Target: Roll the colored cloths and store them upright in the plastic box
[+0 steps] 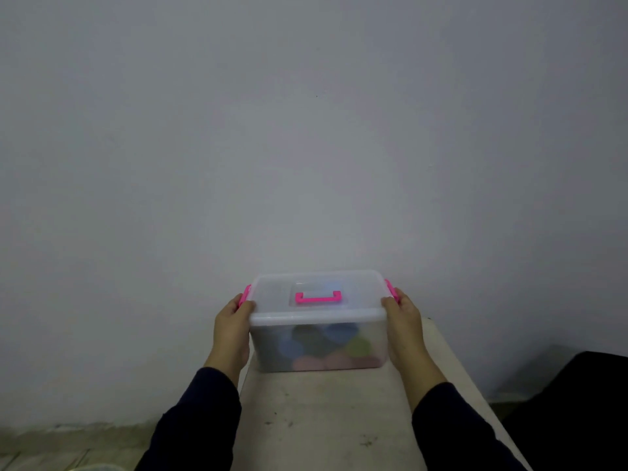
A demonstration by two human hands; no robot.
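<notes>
A translucent plastic box (319, 338) with its lid on stands at the far end of a narrow white table (323, 419). The lid carries a pink handle (317, 297) and pink side latches. Through the front wall I see several rolled cloths (326, 348) in blue, green and pink, blurred by the plastic. My left hand (232, 326) grips the box's left end, thumb on the lid edge by the left latch. My right hand (404, 326) grips the right end the same way, fingers by the right latch.
A plain grey wall rises right behind the box. The table is narrow, with its edges close to both forearms. A dark object (577, 402) stands low at the right. Floor shows at the lower left.
</notes>
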